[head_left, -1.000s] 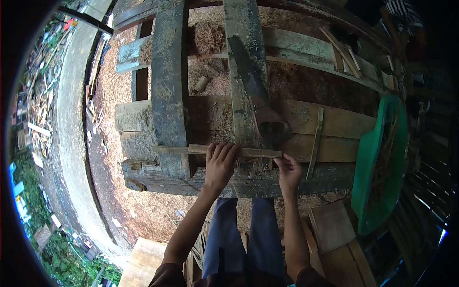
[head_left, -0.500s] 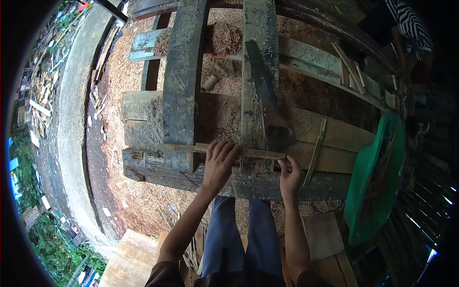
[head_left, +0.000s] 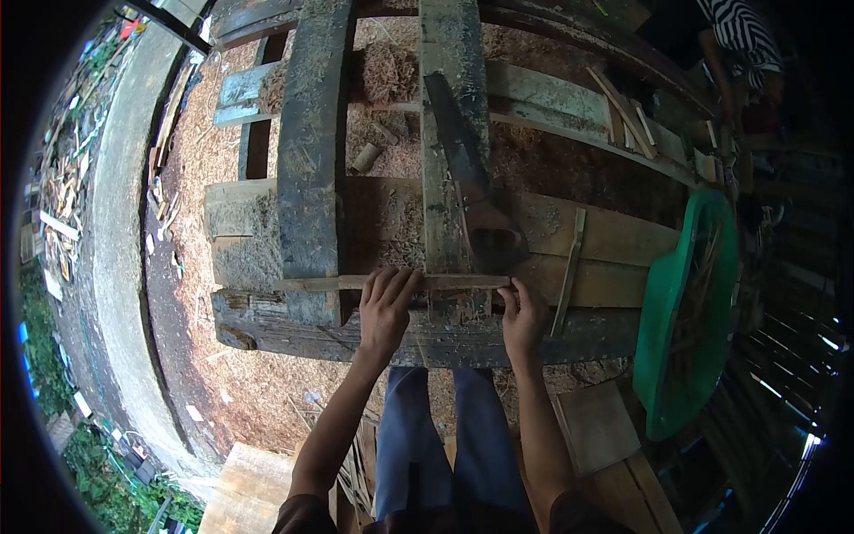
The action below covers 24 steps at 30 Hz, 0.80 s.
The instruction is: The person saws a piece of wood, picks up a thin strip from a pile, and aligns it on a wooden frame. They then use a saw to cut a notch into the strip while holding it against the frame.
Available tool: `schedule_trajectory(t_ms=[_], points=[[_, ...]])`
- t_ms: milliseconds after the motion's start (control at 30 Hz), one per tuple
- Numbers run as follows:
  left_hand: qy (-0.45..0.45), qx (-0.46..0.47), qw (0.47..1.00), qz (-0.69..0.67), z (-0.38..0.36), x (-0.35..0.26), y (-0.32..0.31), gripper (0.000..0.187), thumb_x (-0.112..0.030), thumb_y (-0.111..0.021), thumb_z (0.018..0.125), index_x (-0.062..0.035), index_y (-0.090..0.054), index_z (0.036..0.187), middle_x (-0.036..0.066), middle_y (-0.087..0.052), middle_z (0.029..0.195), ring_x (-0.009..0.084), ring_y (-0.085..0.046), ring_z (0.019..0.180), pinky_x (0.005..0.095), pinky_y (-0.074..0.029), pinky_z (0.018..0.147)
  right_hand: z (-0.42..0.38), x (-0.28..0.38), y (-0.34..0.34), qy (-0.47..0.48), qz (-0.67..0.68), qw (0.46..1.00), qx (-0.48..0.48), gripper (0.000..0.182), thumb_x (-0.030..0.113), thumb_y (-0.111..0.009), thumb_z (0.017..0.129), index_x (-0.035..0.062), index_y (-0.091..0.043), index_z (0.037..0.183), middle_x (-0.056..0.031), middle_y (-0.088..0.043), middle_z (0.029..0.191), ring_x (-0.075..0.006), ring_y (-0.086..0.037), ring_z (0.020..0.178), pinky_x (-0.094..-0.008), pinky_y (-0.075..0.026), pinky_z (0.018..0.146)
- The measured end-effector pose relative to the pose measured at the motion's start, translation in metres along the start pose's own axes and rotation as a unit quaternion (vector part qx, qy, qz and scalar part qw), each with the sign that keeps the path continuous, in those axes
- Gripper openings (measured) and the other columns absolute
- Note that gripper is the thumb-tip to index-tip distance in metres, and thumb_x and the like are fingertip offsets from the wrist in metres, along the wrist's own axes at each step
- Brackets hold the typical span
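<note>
A thin wooden strip (head_left: 458, 282) lies crosswise near the front of a rough plank bench (head_left: 445, 338). My left hand (head_left: 386, 311) is over its left part, fingers bent down across the wood. At the strip's right end, my right hand (head_left: 525, 319) pinches the tip between thumb and fingers. Another narrow piece of wood (head_left: 307, 285) sticks out to the left of my left hand; the fingers hide where the two meet. Just beyond the strip is a handsaw (head_left: 463, 147), its handle towards my right hand and its dark blade pointing away.
Another thin strip (head_left: 569, 271) lies on the boards at right. A green plastic tub (head_left: 663, 338) holding wood pieces stands beyond it. Loose sticks (head_left: 627, 111) lie at the far right, near a person in a striped top (head_left: 743, 40). Sawdust (head_left: 267, 383) covers the ground.
The whole scene has shifted slightly left in view as the head moved. Both hands keep their hold on the strip, which now appears more level.
</note>
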<state>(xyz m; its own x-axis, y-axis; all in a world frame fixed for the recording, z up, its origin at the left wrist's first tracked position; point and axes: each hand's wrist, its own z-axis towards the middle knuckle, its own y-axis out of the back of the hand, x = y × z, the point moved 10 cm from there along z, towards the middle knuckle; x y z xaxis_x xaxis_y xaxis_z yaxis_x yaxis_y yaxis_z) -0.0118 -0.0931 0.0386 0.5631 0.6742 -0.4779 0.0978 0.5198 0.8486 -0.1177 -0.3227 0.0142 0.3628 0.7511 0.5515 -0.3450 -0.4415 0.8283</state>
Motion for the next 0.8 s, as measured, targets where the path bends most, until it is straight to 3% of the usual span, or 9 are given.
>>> schedule_trajectory(t_ms=[433, 800], points=[[-0.011, 0.048, 0.999, 0.021, 0.003, 0.0, -0.007, 0.05, 0.007, -0.063, 0.076, -0.0056, -0.071, 0.124, 0.01, -0.072, 0.12, 0.0302, -0.065, 0.116, 0.0468, -0.049, 0.103, 0.008, -0.002, 0.001, 0.008, -0.005, 1.0, 0.014, 0.018, 0.016, -0.07, 0.1, 0.0025, -0.072, 0.112, -0.0133, -0.072, 0.098, -0.0331, -0.069, 0.094, -0.0456, -0.054, 0.08], [0.008, 0.038, 0.999, -0.023, 0.002, 0.005, -0.009, 0.041, 0.003, -0.062, 0.081, -0.0039, -0.07, 0.12, 0.01, -0.071, 0.118, 0.0302, -0.065, 0.115, 0.0471, -0.049, 0.104, 0.008, 0.0, 0.004, 0.025, 0.004, 1.0, 0.008, 0.02, 0.019, -0.073, 0.099, 0.0021, -0.071, 0.109, -0.0126, -0.074, 0.099, -0.0337, -0.07, 0.093, -0.0454, -0.054, 0.079]])
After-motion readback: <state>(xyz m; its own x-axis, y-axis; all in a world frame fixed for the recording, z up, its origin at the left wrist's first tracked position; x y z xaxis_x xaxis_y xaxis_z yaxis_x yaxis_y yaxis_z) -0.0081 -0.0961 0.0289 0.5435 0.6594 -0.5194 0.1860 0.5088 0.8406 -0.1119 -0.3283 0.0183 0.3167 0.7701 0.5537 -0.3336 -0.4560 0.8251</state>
